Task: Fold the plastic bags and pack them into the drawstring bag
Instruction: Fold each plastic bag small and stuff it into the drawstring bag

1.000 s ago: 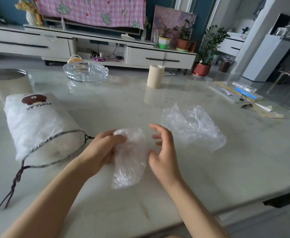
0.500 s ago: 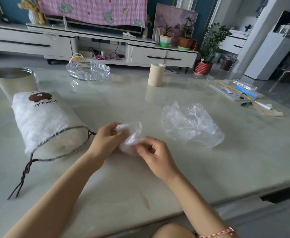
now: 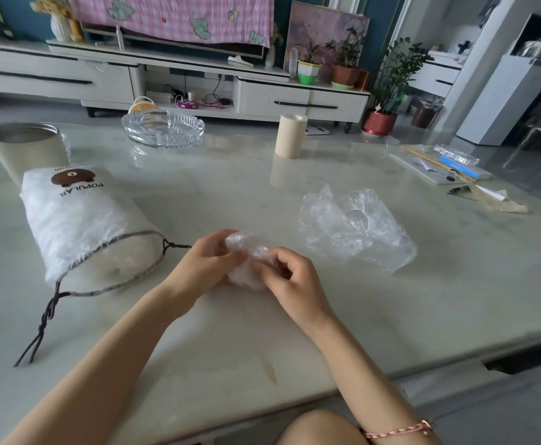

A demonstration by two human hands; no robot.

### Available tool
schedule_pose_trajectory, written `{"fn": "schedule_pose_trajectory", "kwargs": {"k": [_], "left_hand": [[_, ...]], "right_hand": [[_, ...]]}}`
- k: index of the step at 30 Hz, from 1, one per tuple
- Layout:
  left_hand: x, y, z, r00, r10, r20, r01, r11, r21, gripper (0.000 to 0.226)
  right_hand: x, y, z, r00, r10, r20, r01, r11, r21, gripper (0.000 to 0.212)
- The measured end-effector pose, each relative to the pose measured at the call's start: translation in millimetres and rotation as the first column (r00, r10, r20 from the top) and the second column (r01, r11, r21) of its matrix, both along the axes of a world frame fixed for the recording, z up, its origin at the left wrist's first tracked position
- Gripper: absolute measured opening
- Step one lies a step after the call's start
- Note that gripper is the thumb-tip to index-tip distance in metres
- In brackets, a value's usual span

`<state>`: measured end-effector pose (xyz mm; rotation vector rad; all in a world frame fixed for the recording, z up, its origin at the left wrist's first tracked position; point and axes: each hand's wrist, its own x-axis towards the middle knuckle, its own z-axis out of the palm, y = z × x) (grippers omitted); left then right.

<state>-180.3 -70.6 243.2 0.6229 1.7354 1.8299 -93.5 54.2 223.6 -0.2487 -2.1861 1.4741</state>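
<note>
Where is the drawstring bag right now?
In the head view, the drawstring bag lies on its side on the left of the table, in front of the canister, its open mouth toward the left hand, which grips a plastic bag.

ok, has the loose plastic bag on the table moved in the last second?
No. The loose plastic bag keeps its place, nearer the person and right of the beige roll.
</note>
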Motion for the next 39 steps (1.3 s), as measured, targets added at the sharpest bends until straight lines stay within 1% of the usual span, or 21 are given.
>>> {"fn": "schedule_pose_trajectory", "kwargs": {"k": [1, 3, 4, 5, 7, 8, 9, 10, 12, 13, 17, 20, 22, 26, 29, 30, 31, 34, 36, 37, 39], "left_hand": [[0, 0, 0, 1.000, 0.023, -0.011, -0.023, 1.000, -0.003, 0.017], [0, 1, 1, 0.999, 0.037, -0.020, -0.037, 0.999, 0.009, 0.021], [0, 1, 1, 1.000, 0.028, -0.013, -0.027, 0.999, 0.018, 0.022], [0, 1, 1, 1.000, 0.010, -0.004, -0.010, 1.000, 0.027, 0.022], [2, 2, 0, 0.999, -0.031, 0.014, 0.030, 0.999, 0.040, 0.022], [2, 2, 0, 0.999, -0.048, 0.022, 0.047, 0.998, 0.051, 0.021], [3, 3, 0, 0.998, -0.062, 0.029, 0.060, 0.996, 0.065, 0.021], [3, 2, 0, 0.997, -0.071, 0.036, 0.068, 0.994, 0.080, 0.021], [3, 2, 0, 0.996, -0.078, 0.039, 0.074, 0.993, 0.095, 0.020], [2, 2, 0, 0.996, -0.076, 0.037, 0.072, 0.993, 0.095, 0.019], [5, 3, 2, 0.996, -0.052, 0.074, 0.043, 0.993, 0.110, 0.020], [6, 2, 5, 0.983, -0.130, 0.127, 0.117, 0.988, 0.104, 0.025], [5, 1, 5, 0.978, -0.163, 0.133, 0.155, 0.986, 0.068, 0.026], [5, 1, 4, 0.995, -0.071, 0.073, 0.068, 0.997, 0.040, 0.016], [5, 0, 5, 1.000, 0.004, 0.007, -0.004, 1.000, 0.012, 0.029], [4, 0, 6, 1.000, 0.021, 0.009, -0.022, 1.000, 0.016, 0.030], [4, 0, 7, 0.999, 0.034, 0.034, -0.035, 0.999, 0.031, 0.030], [4, 3, 12, 0.982, 0.053, 0.183, -0.068, 0.995, 0.073, 0.025], [4, 5, 13, 0.974, 0.032, 0.224, -0.046, 0.997, 0.057, 0.016], [5, 5, 12, 0.979, 0.007, 0.204, -0.013, 1.000, 0.028, 0.019], [5, 5, 9, 0.990, -0.059, 0.125, 0.065, 0.997, -0.049, 0.035]], "right_hand": [[0, 0, 0, 0.999, -0.025, -0.028, 0.026, 0.999, 0.027, 0.023], [0, 0, 0, 0.990, -0.109, -0.094, 0.118, 0.988, 0.104, 0.011], [0, 0, 1, 0.986, -0.124, -0.112, 0.136, 0.985, 0.106, 0.009], [1, 1, 1, 0.987, -0.123, -0.104, 0.130, 0.989, 0.069, 0.014], [2, 2, 2, 0.995, -0.098, -0.028, 0.095, 0.990, -0.100, 0.035], [1, 2, 4, 0.996, -0.084, 0.009, 0.084, 0.980, -0.178, 0.042], [1, 2, 5, 0.997, -0.072, 0.022, 0.075, 0.971, -0.226, 0.044], [1, 3, 5, 0.998, -0.060, 0.015, 0.062, 0.966, -0.249, 0.040], [0, 4, 5, 0.998, -0.056, -0.002, 0.054, 0.972, -0.227, 0.024], [0, 5, 5, 0.998, -0.061, 0.001, 0.059, 0.977, -0.206, 0.020], [1, 5, 7, 0.996, -0.091, -0.001, 0.088, 0.971, -0.224, 0.024], [0, 5, 7, 0.993, -0.118, 0.001, 0.115, 0.966, -0.230, 0.020], [0, 6, 6, 0.992, -0.128, -0.001, 0.124, 0.964, -0.235, 0.023], [1, 6, 9, 0.995, -0.095, 0.002, 0.092, 0.963, -0.255, 0.030], [2, 6, 11, 0.995, -0.100, -0.002, 0.095, 0.955, -0.281, 0.034], [2, 6, 12, 0.996, -0.094, -0.006, 0.088, 0.951, -0.295, 0.034], [2, 6, 12, 0.996, -0.090, -0.008, 0.083, 0.949, -0.305, 0.034], [2, 7, 10, 0.995, -0.095, -0.016, 0.086, 0.953, -0.292, 0.042], [1, 8, 8, 0.995, -0.098, -0.032, 0.088, 0.967, -0.238, 0.048], [1, 8, 7, 0.994, -0.099, -0.042, 0.088, 0.973, -0.213, 0.051], [0, 8, 5, 0.993, -0.105, -0.061, 0.092, 0.977, -0.193, 0.053]]}}
